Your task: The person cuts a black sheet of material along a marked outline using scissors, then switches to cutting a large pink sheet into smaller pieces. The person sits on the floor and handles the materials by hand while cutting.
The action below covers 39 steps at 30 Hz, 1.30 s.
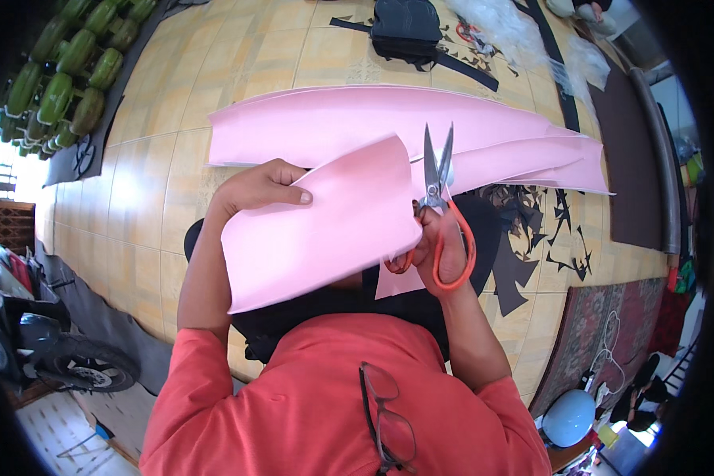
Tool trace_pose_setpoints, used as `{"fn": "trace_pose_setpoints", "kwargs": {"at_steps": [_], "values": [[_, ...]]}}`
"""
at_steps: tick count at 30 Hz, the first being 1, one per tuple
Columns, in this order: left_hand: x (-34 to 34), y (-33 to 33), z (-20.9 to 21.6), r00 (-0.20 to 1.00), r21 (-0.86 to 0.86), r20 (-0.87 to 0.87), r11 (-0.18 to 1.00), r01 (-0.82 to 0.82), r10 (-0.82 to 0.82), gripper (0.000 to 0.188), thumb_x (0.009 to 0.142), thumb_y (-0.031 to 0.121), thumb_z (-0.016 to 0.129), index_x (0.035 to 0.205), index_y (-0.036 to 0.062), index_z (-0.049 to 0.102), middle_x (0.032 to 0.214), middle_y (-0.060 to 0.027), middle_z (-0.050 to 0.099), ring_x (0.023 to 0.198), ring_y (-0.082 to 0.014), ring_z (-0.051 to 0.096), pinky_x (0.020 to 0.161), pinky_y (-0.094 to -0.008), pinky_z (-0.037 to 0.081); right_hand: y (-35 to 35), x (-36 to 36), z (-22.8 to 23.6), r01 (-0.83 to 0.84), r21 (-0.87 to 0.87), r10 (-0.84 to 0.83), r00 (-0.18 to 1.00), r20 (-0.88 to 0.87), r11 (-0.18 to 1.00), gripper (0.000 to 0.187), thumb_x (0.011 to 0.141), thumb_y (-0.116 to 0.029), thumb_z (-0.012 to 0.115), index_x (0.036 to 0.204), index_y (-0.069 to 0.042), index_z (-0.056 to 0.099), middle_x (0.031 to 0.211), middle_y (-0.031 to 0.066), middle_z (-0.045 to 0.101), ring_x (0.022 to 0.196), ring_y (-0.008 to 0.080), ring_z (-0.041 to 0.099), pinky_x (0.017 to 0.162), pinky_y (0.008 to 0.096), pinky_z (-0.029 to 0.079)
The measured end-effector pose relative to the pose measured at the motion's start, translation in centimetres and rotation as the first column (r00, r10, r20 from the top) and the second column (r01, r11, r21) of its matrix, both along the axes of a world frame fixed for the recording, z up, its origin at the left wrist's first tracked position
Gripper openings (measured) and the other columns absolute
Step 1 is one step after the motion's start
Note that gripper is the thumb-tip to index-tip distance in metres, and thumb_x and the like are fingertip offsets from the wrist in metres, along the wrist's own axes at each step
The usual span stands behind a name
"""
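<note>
My left hand (266, 189) grips a pink sheet (325, 222) by its upper left edge, thumb on top and the other fingers hidden behind. The sheet is held up over my lap, with rounded corners at its right end. In my right hand (443, 250) is a pair of scissors (435, 178) with orange handles, blades parted and pointing away from me. The blades stand just right of the sheet's edge, apart from it. Long pink strips (317, 119) lie on the floor beyond my hands. A small pink piece (398, 282) shows below the held sheet.
Dark scraps (516, 254) litter the tiled floor on the right. A black bag (406, 32) with straps lies at the far side, near clear plastic sheeting (500, 36). Left stand stacked green cylinders (63, 79) and a motorcycle (47, 341). A patterned rug (587, 341) lies at right.
</note>
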State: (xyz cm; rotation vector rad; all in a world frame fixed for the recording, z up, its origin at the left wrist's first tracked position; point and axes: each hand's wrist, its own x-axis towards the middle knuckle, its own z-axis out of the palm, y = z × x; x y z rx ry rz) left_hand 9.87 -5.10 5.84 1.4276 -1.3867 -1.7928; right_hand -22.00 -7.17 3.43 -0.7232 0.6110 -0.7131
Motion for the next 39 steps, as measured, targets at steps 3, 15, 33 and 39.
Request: {"fn": "trace_pose_setpoints", "kwargs": {"at_steps": [3,15,33,39], "values": [[-1.1,0.8,0.3,0.859,0.136,-0.290,0.906,-0.400,0.422,0.037,0.094,0.026,0.058,0.116,-0.0038,0.064,0.086,-0.0070,0.069,0.081,-0.0119,0.064,0.074,-0.0235,0.052,-0.5,0.3,0.2,-0.023,-0.041,0.017,0.991,-0.130,0.999,0.020,0.090,-0.017,0.050,0.098,0.001,0.052,0.072,0.0091,0.060,0.056,0.0154,0.057,0.053,0.0271,0.048],[-13.1,4.9,-1.4,0.381,-0.022,-0.610,0.465,-0.885,0.695,0.035,0.089,0.008,0.064,0.120,-0.0019,0.053,0.113,-0.0106,0.058,0.103,-0.0193,0.060,0.086,-0.0326,0.051,1.0,5.9,2.5,0.125,-0.134,-0.138,0.986,-0.095,0.983,0.018,0.093,-0.016,0.051,0.098,0.001,0.048,0.072,0.0100,0.055,0.057,0.0161,0.054,0.055,0.0298,0.048],[-10.5,4.3,1.7,0.287,-0.078,-0.428,0.282,-0.956,0.857,0.020,0.086,0.010,0.063,0.093,-0.0086,0.062,0.079,-0.0077,0.064,0.065,-0.0108,0.059,0.058,-0.0258,0.049,3.4,6.5,0.9,-0.270,-0.695,-0.162,0.857,-0.489,0.666,0.033,0.093,-0.026,0.054,0.105,0.005,0.051,0.077,0.0139,0.054,0.069,0.0268,0.058,0.066,0.0373,0.047],[-9.6,4.7,2.8,0.391,-0.074,-0.357,0.392,-0.917,0.848,0.022,0.086,0.010,0.062,0.102,-0.0049,0.061,0.089,-0.0073,0.065,0.073,-0.0131,0.064,0.057,-0.0244,0.050,4.5,5.9,0.8,-0.271,-0.390,0.063,0.881,-0.469,0.880,0.050,0.098,-0.047,0.041,0.096,0.002,0.051,0.063,0.0059,0.050,0.052,0.0161,0.054,0.053,0.0293,0.044]]}}
